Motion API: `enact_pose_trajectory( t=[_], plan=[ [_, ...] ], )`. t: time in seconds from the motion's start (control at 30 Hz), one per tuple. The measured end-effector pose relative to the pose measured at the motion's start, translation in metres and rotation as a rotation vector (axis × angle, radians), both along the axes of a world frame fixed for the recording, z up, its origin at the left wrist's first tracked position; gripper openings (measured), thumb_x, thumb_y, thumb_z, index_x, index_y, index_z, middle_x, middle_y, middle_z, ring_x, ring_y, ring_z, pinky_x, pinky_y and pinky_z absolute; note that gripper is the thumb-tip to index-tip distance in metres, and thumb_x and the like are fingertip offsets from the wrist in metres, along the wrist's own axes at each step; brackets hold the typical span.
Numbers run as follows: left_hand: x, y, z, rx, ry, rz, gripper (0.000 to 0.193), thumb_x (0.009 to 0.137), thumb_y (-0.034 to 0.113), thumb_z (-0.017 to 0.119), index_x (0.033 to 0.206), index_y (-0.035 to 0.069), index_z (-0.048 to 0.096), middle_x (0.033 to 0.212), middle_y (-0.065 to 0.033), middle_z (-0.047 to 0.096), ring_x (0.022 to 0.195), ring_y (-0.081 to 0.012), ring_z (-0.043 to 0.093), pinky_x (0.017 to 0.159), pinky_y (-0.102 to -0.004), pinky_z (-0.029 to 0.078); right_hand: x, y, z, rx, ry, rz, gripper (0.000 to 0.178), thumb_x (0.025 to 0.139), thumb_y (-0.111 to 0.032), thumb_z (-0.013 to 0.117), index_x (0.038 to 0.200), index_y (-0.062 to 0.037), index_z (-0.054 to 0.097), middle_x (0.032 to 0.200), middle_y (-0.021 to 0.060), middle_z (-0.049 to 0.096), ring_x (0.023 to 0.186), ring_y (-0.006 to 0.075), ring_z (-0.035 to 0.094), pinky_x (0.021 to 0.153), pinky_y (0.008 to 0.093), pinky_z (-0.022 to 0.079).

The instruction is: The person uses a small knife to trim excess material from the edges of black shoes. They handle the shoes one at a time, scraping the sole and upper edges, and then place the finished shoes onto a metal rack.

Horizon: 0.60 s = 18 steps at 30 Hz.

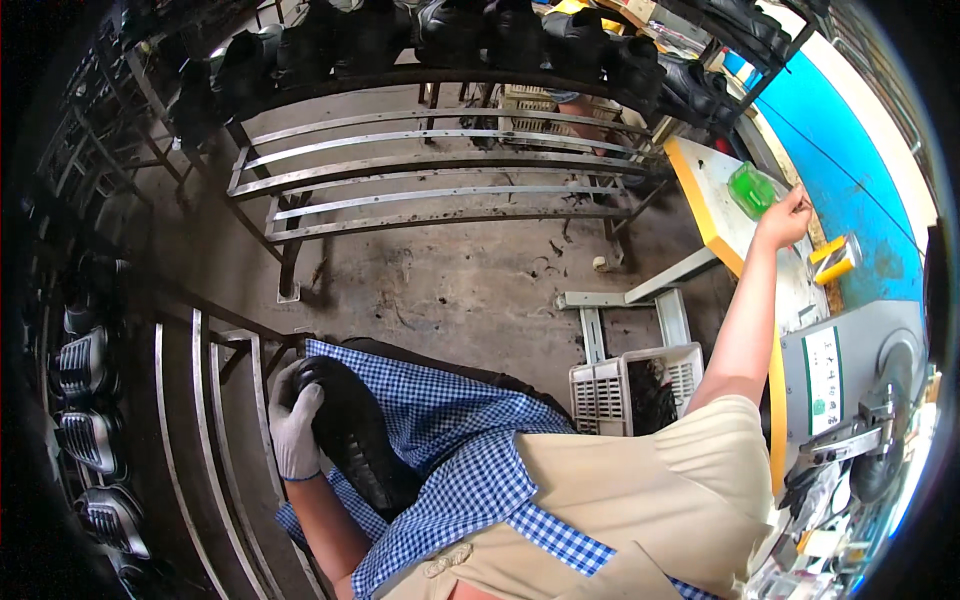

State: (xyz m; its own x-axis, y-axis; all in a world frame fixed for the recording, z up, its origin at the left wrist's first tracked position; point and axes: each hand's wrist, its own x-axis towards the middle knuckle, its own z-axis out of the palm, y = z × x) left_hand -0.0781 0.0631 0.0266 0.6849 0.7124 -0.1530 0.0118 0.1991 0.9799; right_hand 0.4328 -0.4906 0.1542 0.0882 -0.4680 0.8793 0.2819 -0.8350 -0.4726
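My left hand (pixel 294 420), in a pale work glove, is wrapped round the toe end of a black shoe (pixel 355 430). The shoe rests tilted against my blue checked apron (pixel 440 405), over my lap. Stretched out to the right, my bare right hand (pixel 785 218) is closed, fingertips pinched together, over the work table (pixel 715 205). Beside those fingers a green see-through container (pixel 750 190) lies or leans on the table. Whatever the pinch holds, if anything, is too small to make out. A yellow-banded can (pixel 834 259) lies just past my wrist.
Ahead runs a metal rack (pixel 440 160) with a row of black shoes (pixel 450 35) above it. More shoes (pixel 88 440) line a rack at left, beside metal rails (pixel 215 450). A white plastic crate (pixel 600 395) stands under the table, and a grey machine (pixel 860 370) at right.
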Motion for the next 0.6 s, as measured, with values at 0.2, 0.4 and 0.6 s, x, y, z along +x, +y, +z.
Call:
enact_pose_trajectory(
  t=[0.2,0.4,0.6],
  plan=[
    [-0.014,0.005,-0.009,-0.024,-0.024,0.026,0.041,0.083,0.01,0.069,0.121,-0.002,0.06,0.112,-0.009,0.066,0.101,-0.0189,0.063,0.091,-0.03,0.05,0.022,-0.038,-0.012,-0.041,0.273,-0.105,0.047,0.091,-0.05,0.061,0.089,-0.0033,0.069,0.088,0.0167,0.071,0.086,0.0357,0.068,0.077,0.0474,0.05],
    [-0.024,0.007,0.005,0.02,-0.035,0.091,0.043,0.082,0.012,0.07,0.122,-0.002,0.06,0.112,-0.0092,0.066,0.104,-0.0199,0.061,0.096,-0.032,0.047,-0.021,0.079,-0.024,-0.121,0.103,0.403,0.035,0.094,-0.033,0.066,0.104,0.001,0.063,0.092,0.0135,0.068,0.08,0.0259,0.065,0.077,0.0385,0.051],
    [-0.034,0.002,0.03,0.123,-0.073,0.257,0.045,0.079,0.01,0.076,0.12,-0.001,0.062,0.113,-0.0093,0.066,0.105,-0.0181,0.062,0.096,-0.0315,0.048,-0.187,0.324,-0.08,-0.078,0.964,1.776,0.04,0.098,-0.012,0.058,0.137,-0.0074,0.051,0.098,-0.0006,0.056,0.087,0.0082,0.053,0.083,0.0253,0.047]
  ],
)
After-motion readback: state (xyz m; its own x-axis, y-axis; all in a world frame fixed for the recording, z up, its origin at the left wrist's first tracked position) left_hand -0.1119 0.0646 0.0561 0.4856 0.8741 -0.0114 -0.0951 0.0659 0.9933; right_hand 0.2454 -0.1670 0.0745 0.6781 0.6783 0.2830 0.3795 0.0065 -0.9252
